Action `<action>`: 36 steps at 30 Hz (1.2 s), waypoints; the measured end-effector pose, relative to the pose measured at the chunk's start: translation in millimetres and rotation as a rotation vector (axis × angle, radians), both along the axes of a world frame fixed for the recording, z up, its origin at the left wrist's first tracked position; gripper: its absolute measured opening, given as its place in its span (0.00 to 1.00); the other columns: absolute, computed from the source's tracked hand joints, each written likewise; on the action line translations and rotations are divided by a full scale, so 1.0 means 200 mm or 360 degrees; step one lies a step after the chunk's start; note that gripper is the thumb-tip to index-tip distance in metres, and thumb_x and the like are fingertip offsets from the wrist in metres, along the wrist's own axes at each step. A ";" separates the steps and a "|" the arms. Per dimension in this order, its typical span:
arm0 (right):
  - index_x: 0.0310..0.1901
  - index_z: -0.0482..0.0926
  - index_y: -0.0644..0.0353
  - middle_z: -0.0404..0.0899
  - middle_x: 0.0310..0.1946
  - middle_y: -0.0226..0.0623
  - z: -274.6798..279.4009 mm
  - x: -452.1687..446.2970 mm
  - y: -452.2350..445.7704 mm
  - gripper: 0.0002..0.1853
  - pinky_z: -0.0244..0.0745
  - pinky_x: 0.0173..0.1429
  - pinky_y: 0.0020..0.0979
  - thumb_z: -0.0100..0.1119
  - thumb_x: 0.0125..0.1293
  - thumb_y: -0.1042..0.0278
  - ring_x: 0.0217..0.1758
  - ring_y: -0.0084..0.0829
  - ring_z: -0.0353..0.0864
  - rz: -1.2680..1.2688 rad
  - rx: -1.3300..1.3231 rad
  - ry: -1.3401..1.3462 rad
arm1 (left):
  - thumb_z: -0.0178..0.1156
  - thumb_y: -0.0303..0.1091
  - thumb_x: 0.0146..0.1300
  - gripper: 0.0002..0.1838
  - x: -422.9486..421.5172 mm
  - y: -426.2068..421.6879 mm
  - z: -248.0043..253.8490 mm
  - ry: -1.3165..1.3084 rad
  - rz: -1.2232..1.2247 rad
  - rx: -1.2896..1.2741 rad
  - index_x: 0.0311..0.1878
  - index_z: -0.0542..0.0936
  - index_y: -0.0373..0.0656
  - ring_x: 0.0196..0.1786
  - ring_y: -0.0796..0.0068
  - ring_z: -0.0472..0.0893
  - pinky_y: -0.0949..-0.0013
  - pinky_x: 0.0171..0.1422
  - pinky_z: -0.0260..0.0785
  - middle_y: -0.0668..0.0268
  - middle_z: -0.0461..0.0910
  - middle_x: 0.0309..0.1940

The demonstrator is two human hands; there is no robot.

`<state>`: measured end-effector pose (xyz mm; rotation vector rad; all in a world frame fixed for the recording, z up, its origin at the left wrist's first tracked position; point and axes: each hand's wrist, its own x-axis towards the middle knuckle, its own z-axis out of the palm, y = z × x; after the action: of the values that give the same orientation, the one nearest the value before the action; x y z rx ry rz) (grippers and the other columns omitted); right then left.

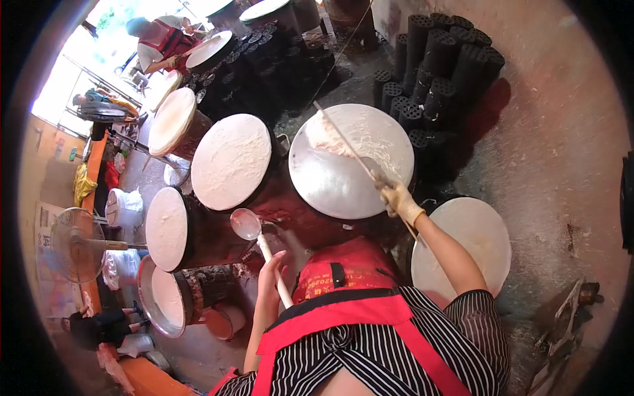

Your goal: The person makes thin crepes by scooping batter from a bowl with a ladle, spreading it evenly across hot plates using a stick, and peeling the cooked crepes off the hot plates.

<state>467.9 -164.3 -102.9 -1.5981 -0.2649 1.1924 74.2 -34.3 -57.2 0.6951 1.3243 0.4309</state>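
Observation:
My right hand (pixel 397 199), in a pale yellow work glove, is closed around a long thin wooden stick (pixel 343 140). The stick slants over a round metal griddle (pixel 320 185) in front of me. White batter (pixel 330 135) lies across the griddle's far and right parts, thicker at the upper left; the near left part is bare metal. In my bare left hand (pixel 269 274) is the white handle of a ladle (pixel 246 224), its round bowl smeared with batter. The ladle is held left of the griddle, apart from it.
Batter-covered griddles (pixel 231 162) stand to the left, another (pixel 462 244) at my right. A wide batter basin (pixel 179 327) sits lower left, near a standing fan (pixel 78 244). Coal briquettes (pixel 436 59) are stacked beyond the griddle. A co-worker (pixel 165 43) stands at far griddles.

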 end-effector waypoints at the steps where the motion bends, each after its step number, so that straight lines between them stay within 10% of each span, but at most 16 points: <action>1: 0.60 0.77 0.49 0.65 0.19 0.24 0.11 -0.04 -0.03 0.17 0.51 0.10 0.27 0.56 0.70 0.64 0.09 0.17 0.58 0.0057 0.0067 0.0040 | 0.61 0.37 0.64 0.16 -0.02 0.01 -0.04 0.0031 0.0011 -0.0040 0.54 0.80 0.43 0.53 0.83 0.75 0.75 0.56 0.66 0.74 0.80 0.51; 7: 0.66 0.74 0.46 0.67 0.20 0.22 0.21 0.17 -0.16 0.23 0.49 0.12 0.22 0.49 0.69 0.69 0.11 0.15 0.56 0.0057 0.0071 0.0015 | 0.58 0.35 0.66 0.16 0.00 -0.07 0.08 0.0052 -0.0060 0.0021 0.54 0.80 0.40 0.49 0.83 0.76 0.76 0.57 0.68 0.72 0.81 0.50; 11: 0.55 0.80 0.51 0.68 0.19 0.21 -0.28 0.22 0.11 0.14 0.51 0.15 0.23 0.53 0.70 0.67 0.15 0.16 0.59 0.0036 0.0397 -0.0199 | 0.58 0.34 0.66 0.15 0.01 -0.11 0.13 0.0147 -0.0077 0.0015 0.53 0.81 0.41 0.43 0.86 0.75 0.78 0.53 0.70 0.74 0.80 0.46; 14: 0.51 0.83 0.50 0.66 0.17 0.18 0.17 -0.07 -0.02 0.12 0.53 0.15 0.22 0.59 0.70 0.59 0.14 0.15 0.57 0.0073 0.0274 0.0323 | 0.59 0.35 0.65 0.14 -0.02 -0.09 0.10 0.0120 -0.0114 -0.0011 0.52 0.82 0.44 0.41 0.88 0.74 0.80 0.51 0.70 0.77 0.79 0.42; 20: 0.64 0.75 0.52 0.66 0.15 0.18 -0.16 -0.29 -0.45 0.21 0.52 0.13 0.21 0.59 0.70 0.65 0.10 0.14 0.57 -0.0184 0.0546 -0.0054 | 0.63 0.39 0.64 0.14 0.03 0.04 0.18 0.0168 -0.0444 0.0029 0.51 0.83 0.47 0.41 0.89 0.73 0.81 0.46 0.66 0.78 0.78 0.40; 24: 0.62 0.74 0.62 0.77 0.29 0.27 0.02 -0.51 -0.22 0.19 0.64 0.24 0.18 0.50 0.71 0.71 0.26 0.13 0.73 -0.0954 0.0352 -0.0012 | 0.62 0.41 0.64 0.16 -0.02 0.25 0.07 0.0236 -0.0681 0.0057 0.52 0.83 0.46 0.35 0.87 0.72 0.80 0.41 0.66 0.78 0.77 0.36; 28: 0.61 0.75 0.65 0.78 0.58 0.35 -0.18 -0.91 -0.05 0.18 0.70 0.62 0.25 0.53 0.72 0.73 0.56 0.25 0.78 -0.0436 0.0412 0.0083 | 0.63 0.40 0.63 0.17 -0.11 0.48 0.01 0.0173 -0.1041 0.0234 0.52 0.82 0.43 0.31 0.87 0.68 0.80 0.35 0.59 0.80 0.72 0.30; 36: 0.68 0.69 0.61 0.69 0.69 0.41 0.11 -1.82 -0.09 0.28 0.70 0.66 0.35 0.56 0.71 0.55 0.70 0.37 0.70 -0.0629 0.0046 -0.1185 | 0.62 0.37 0.64 0.16 -0.58 0.92 -0.16 -0.0100 -0.1334 0.0281 0.52 0.81 0.40 0.39 0.85 0.71 0.78 0.45 0.61 0.76 0.75 0.35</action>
<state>104.3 -181.7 -81.6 -1.9068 -0.4094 0.2600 -41.4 149.4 -88.8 1.2891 0.8349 -0.1150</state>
